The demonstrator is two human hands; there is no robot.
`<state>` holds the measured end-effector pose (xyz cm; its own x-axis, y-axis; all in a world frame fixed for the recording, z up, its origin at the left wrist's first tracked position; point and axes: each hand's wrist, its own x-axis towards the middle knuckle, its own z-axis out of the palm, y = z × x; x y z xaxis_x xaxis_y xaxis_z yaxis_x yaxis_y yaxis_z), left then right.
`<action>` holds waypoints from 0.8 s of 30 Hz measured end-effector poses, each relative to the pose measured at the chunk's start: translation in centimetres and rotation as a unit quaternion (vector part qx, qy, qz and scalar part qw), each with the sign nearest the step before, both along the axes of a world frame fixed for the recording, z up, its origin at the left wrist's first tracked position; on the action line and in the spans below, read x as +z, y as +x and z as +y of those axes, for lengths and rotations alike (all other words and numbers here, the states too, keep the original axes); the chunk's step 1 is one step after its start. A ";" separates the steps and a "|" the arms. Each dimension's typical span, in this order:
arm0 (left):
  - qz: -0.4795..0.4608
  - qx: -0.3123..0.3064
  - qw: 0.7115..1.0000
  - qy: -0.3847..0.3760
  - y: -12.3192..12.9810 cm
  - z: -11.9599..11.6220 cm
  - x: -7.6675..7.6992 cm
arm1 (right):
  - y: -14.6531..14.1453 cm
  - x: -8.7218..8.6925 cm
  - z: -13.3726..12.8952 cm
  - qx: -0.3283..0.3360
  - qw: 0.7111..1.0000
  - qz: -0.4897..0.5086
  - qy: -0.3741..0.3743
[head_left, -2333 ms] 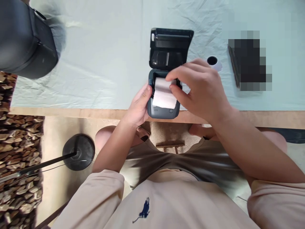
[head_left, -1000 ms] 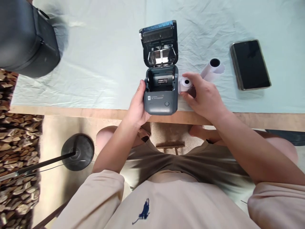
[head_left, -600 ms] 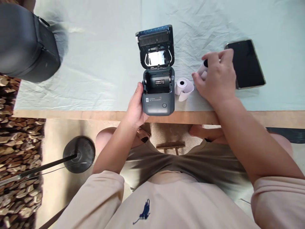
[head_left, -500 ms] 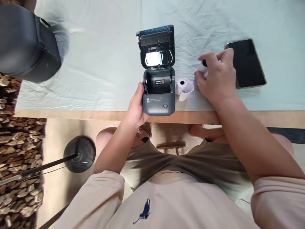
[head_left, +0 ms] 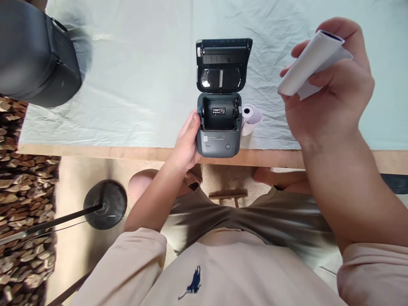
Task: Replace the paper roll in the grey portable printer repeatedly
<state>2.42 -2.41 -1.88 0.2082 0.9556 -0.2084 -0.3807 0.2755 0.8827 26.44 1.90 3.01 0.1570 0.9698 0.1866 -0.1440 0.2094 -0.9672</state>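
A small dark label printer (head_left: pixel 218 144) is near the table's front edge, its lid raised and its paper bay showing no roll. My left hand (head_left: pixel 188 140) grips the printer's left side, thumb at the upper edge. Raised to the right, my right hand (head_left: pixel 338 89) is closed on a white paper roll (head_left: pixel 310 61), which is tilted with its loose end hanging out. Another white paper roll (head_left: pixel 251 119) stands on the cloth against the printer's right side, partly unrolled.
A pale green cloth (head_left: pixel 137 85) covers the wooden-edged table. A black case (head_left: pixel 38 55) stands at the upper left. Below lie a round black stand base (head_left: pixel 105 205) and stacked firewood (head_left: pixel 25 212).
My right hand has lifted its paper roll off the cloth, up and to the right, and turned it. The printer and my left hand have shifted slightly right. The phone no longer shows.
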 end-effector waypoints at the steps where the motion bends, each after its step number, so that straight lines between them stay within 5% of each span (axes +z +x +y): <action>1: 0.005 0.002 1.000 0.003 0.0 -0.1 0.0 | -0.7 0.6 -0.7 0.015 0.999 -0.001 0.028; 4: 0.022 0.011 1.000 0.011 0.2 -0.2 0.2 | -2.9 1.3 -2.3 0.074 0.986 -0.067 0.134; 7: 0.046 0.016 0.999 0.016 0.2 -0.3 0.2 | -4.1 0.4 -2.9 0.101 0.934 -0.260 0.222; 13: 0.051 0.004 0.997 0.048 0.0 -0.4 -0.1 | -3.9 -1.1 -2.9 0.073 0.835 -0.517 0.173; 24: 0.043 0.024 0.999 0.015 0.2 0.0 0.1 | -4.2 -0.9 -3.3 0.033 0.781 -0.579 0.230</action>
<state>2.62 -2.45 -1.79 0.1447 0.9700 -0.1954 -0.3147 0.2323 0.9203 22.22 -1.37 2.10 -0.4235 0.7578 0.4965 0.7471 0.6021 -0.2817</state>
